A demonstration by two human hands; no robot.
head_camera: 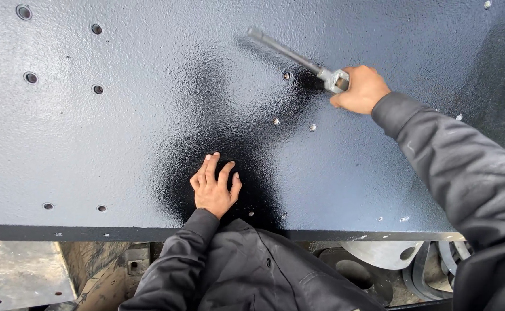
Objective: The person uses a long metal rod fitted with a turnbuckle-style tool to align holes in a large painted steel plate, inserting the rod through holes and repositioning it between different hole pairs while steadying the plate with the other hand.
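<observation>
A large black textured metal plate fills the head view, dotted with bolt holes and small bolt heads. My left hand lies flat on the plate near its front edge, fingers slightly apart, holding nothing. My right hand is further up and to the right, closed around the head end of a grey metal ratchet wrench. The wrench's long handle points up and left across the plate. Its head sits close to a bolt. Both arms wear dark sleeves.
Two more bolt heads lie between my hands. Open holes dot the plate's left side. Below the plate's front edge are grey metal parts, rings and a rusty plate.
</observation>
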